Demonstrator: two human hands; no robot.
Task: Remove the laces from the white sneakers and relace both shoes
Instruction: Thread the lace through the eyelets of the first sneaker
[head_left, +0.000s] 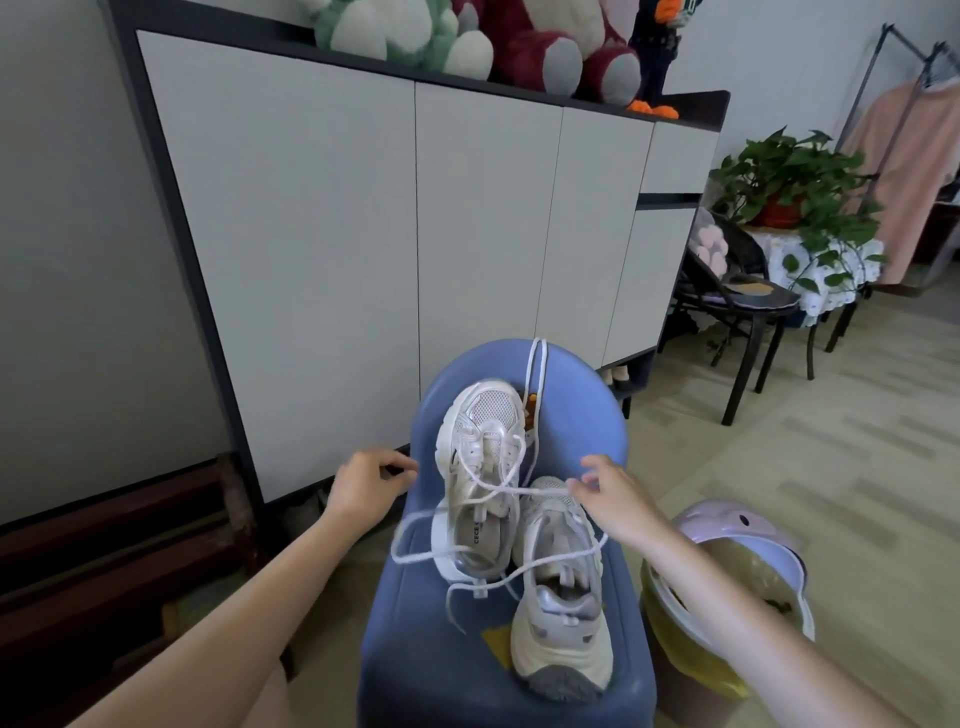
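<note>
Two white sneakers lie on a blue stool (571, 410). The left sneaker (480, 467) points away from me, and a white lace (498, 491) runs through its eyelets, with both ends pulled out sideways. My left hand (366, 486) pinches one end at the left of the shoe. My right hand (615, 493) pinches the other end at the right. The right sneaker (563, 587) points toward me, its toe at the stool's near edge. A second loose lace (535, 379) hangs over the stool's far rim.
A tall white cabinet (363, 234) stands right behind the stool, with plush toys (467, 41) on top. A bin with a lilac lid (727, 561) sits close at the right. Further right are a black chair (737, 306) and a potted plant (795, 187). Dark wooden planks (114, 545) lie at the left.
</note>
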